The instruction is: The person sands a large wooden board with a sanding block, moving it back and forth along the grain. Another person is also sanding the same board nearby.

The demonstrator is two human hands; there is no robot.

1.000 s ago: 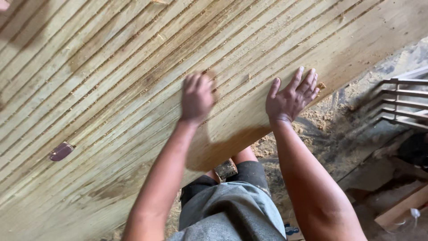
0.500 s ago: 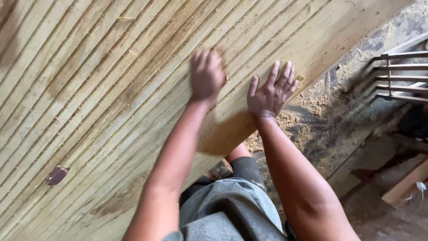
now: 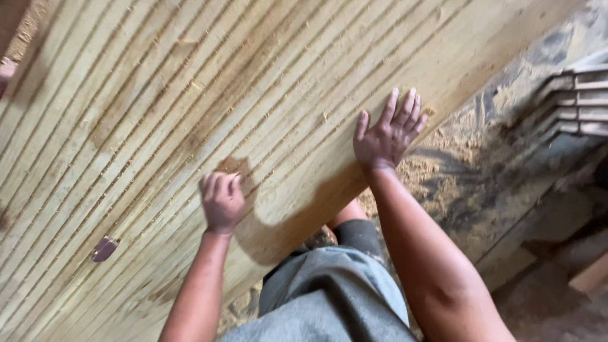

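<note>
A wide stack of sawn wooden planks fills most of my view from the upper left, its pale edges running as long parallel strips slanting up toward the right, with darker brown stains across the middle. Low on the left a small grey-purple tag sits flat on one of the strips. To the right of that, my left hand rests on the wood with the fingers curled under, knuckles up; its grip is loosely closed but wraps around nothing, only pressing against the surface and casting a shadow beside it. Below and between my arms are my grey shorts and a bare knee under the plank edge. Further right, my right hand lies flat near the lower edge of the stack, fingers spread wide and pointing up along the grain, palm on the wood; that grip is fully open and holds nothing. Beyond the edge, sawdust lies heaped on the dark, dirty floor, and at the far right a metal frame with parallel bars stands well apart from my hands.
</note>
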